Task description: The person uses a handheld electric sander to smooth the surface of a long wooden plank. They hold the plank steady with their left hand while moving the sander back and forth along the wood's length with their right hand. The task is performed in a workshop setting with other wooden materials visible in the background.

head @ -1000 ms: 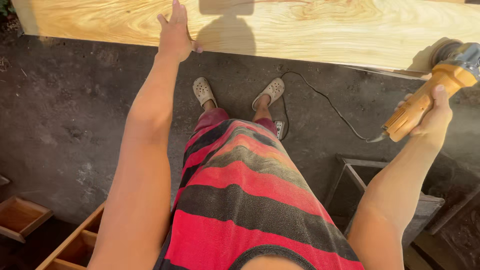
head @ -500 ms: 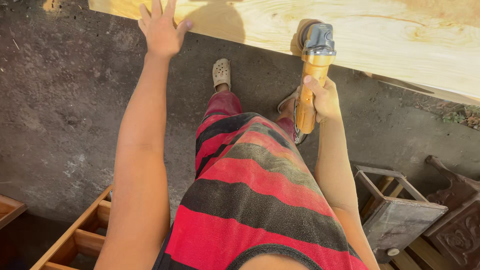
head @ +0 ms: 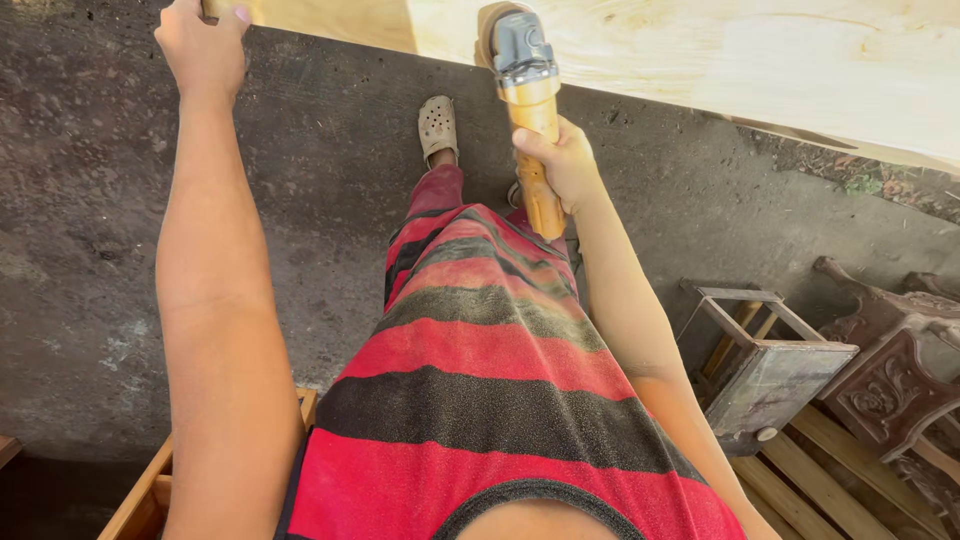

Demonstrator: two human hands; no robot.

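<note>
Pale wooden slab [head: 700, 50] spans the far edge, grain showing, lit by sun. Dark dirt floor [head: 90, 200] below. Carved dark furniture piece [head: 885, 385] and small wooden stool [head: 765, 370] at near right. Yellow-bodied grinder [head: 527, 110], head pressed at the slab's near edge. Right hand [head: 565, 160] wrapped tight round its handle, steering it. Left hand [head: 205, 45] curled over the slab's left end, likely bracing the slab.

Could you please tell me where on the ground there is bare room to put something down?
The dark dirt floor is bare left of the left hand and arm, below the pale wooden plank. It is crowded lower right, around the grey open-topped box and the carved dark wooden pieces.
</note>
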